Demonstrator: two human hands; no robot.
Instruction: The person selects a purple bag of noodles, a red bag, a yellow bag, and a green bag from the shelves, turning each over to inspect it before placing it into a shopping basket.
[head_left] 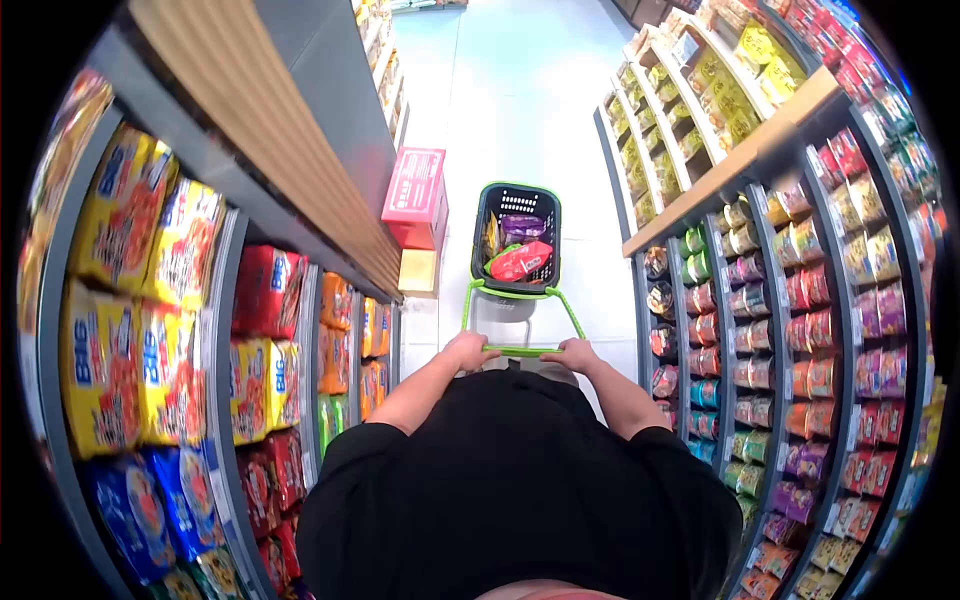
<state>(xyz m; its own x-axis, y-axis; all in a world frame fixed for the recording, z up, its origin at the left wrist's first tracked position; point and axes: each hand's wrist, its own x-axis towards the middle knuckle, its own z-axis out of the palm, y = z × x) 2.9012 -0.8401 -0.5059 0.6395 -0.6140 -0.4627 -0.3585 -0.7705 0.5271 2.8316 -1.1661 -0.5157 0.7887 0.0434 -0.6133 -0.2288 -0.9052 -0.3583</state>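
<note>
A dark shopping basket [553, 215] with a green rim is in front of me, over the tiled floor. Its long green handle [522, 351] reaches back to my body. My left hand [466, 352] is closed around the handle's left end, and my right hand [573, 355] grips the right end. Inside the basket lie a red packet [521, 262], a purple packet [523, 226] and a yellowish packet [492, 236] partly hidden at the left side.
Shelves of bagged noodles [170, 370] line my left. On the right, shelves hold rows of cup-like packs [755, 340], with yellow bags [730, 95] farther ahead. A pink box [415, 195] and a smaller tan box [419, 271] stand on the floor left of the basket.
</note>
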